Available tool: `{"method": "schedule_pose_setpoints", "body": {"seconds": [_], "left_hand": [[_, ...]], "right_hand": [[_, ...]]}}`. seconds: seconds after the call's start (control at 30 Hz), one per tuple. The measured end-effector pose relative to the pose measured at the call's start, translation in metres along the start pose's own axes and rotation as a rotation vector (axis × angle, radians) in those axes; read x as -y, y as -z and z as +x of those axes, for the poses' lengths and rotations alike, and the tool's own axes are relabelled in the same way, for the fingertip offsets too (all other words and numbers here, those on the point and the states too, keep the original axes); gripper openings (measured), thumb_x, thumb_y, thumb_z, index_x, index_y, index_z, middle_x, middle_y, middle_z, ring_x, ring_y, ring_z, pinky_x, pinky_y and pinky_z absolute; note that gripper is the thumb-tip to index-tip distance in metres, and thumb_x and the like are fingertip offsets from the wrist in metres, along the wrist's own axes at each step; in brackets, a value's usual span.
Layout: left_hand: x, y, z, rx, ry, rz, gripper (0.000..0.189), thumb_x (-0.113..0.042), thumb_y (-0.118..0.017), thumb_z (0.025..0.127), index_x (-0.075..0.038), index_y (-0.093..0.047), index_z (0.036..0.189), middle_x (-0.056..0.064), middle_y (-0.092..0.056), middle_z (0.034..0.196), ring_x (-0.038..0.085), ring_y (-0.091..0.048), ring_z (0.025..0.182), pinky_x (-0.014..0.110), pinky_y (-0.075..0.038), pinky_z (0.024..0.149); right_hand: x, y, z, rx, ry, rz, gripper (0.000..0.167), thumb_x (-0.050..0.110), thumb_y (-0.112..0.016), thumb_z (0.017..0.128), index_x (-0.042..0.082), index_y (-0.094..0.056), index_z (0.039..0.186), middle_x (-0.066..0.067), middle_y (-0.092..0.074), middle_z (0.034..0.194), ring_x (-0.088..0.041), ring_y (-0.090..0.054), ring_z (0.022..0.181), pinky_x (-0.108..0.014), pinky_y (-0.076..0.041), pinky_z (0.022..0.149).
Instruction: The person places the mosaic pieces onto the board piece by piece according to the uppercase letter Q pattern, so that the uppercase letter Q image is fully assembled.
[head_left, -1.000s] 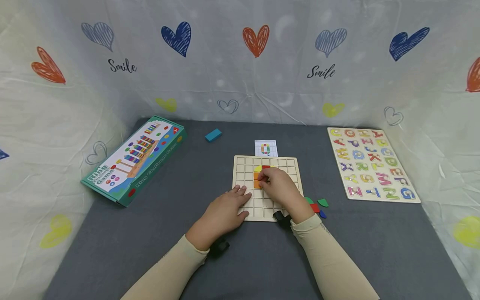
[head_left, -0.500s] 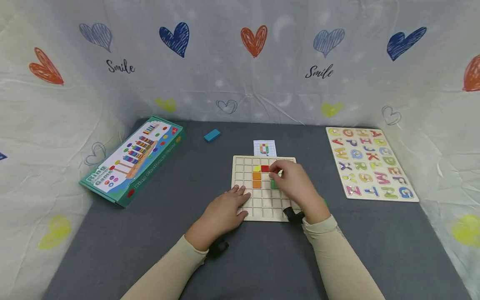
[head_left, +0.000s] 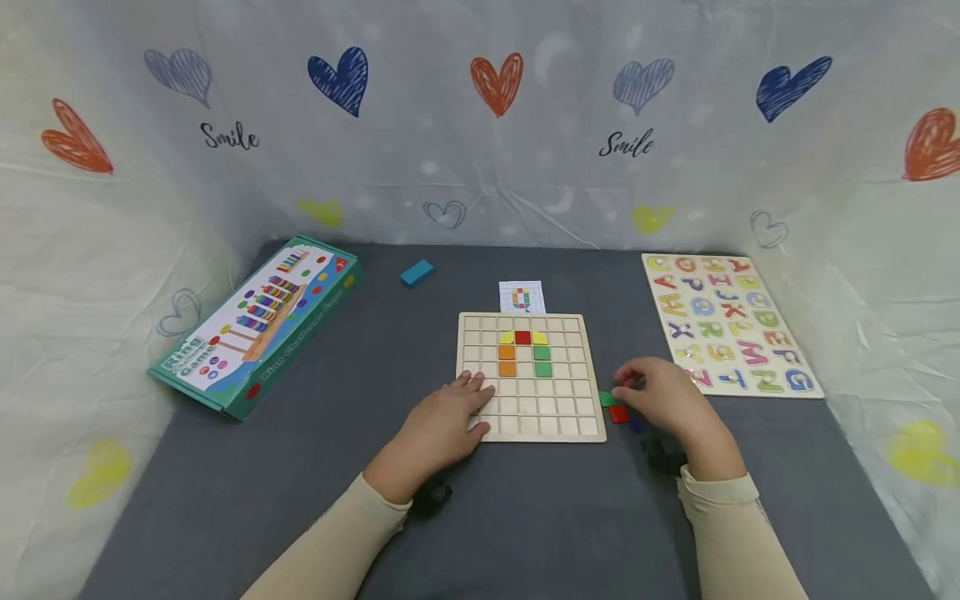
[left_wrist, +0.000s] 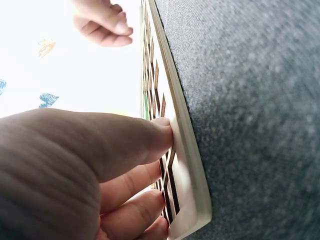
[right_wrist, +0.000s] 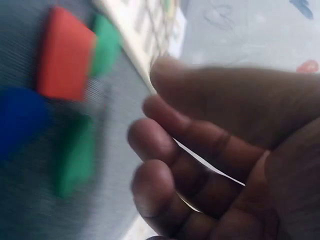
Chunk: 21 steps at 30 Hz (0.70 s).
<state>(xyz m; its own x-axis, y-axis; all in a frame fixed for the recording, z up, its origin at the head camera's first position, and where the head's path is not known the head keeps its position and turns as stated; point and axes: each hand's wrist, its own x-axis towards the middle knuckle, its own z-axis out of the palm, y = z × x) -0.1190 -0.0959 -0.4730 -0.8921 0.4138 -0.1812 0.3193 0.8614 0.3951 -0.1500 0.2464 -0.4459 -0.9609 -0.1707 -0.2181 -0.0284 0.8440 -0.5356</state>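
A wooden grid board (head_left: 517, 429) lies in the middle of the table. On it an arch of flat pieces shows: a red square (head_left: 522, 337) between two yellow corner pieces, orange squares (head_left: 507, 360) down the left, green squares (head_left: 542, 360) down the right. My left hand (head_left: 442, 425) rests flat on the board's near left part, fingers spread. Right of the board, my right hand (head_left: 671, 404) hovers by loose pieces, fingers loosely bent, nothing seen between them. In the right wrist view lie a red piece (right_wrist: 65, 55), a blue piece (right_wrist: 20, 117) and two green pieces (right_wrist: 77, 155), blurred.
A pattern card (head_left: 522, 297) touches the board's far edge. A green game box (head_left: 258, 325) stands at left, with a blue block (head_left: 417, 273) beyond it. On the right lies an alphabet board (head_left: 731, 325). A printed curtain closes the back.
My right hand has gone from over the grid board to the loose pieces at its right, uncovering the arch's right side. The left hand stays put. The head view has shifted slightly.
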Motion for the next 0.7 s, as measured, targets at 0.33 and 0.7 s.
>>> {"method": "schedule_pose_setpoints", "body": {"seconds": [0.33,0.7], "left_hand": [[-0.001,-0.001,-0.001,0.0,0.005,0.015,0.06,-0.031,-0.077,0.102,-0.018,-0.06,0.159,0.006,-0.05,0.169,0.028,-0.04,0.163,0.055,-0.041,0.128],[-0.001,0.001,-0.001,-0.006,-0.001,0.014,0.06,-0.031,-0.077,0.102,-0.017,-0.06,0.158,0.007,-0.05,0.169,0.029,-0.04,0.163,0.055,-0.04,0.129]], "right_hand": [[0.0,-0.024,-0.005,-0.016,0.01,-0.028,0.018,0.02,-0.082,0.099,0.005,-0.078,0.108,-0.007,-0.071,0.095,-0.019,-0.062,0.082,-0.038,-0.052,0.073],[0.002,-0.027,-0.005,-0.054,0.006,-0.025,0.014,0.016,-0.082,0.098,0.006,-0.074,0.103,-0.006,-0.069,0.092,-0.019,-0.06,0.076,-0.037,-0.049,0.07]]}}
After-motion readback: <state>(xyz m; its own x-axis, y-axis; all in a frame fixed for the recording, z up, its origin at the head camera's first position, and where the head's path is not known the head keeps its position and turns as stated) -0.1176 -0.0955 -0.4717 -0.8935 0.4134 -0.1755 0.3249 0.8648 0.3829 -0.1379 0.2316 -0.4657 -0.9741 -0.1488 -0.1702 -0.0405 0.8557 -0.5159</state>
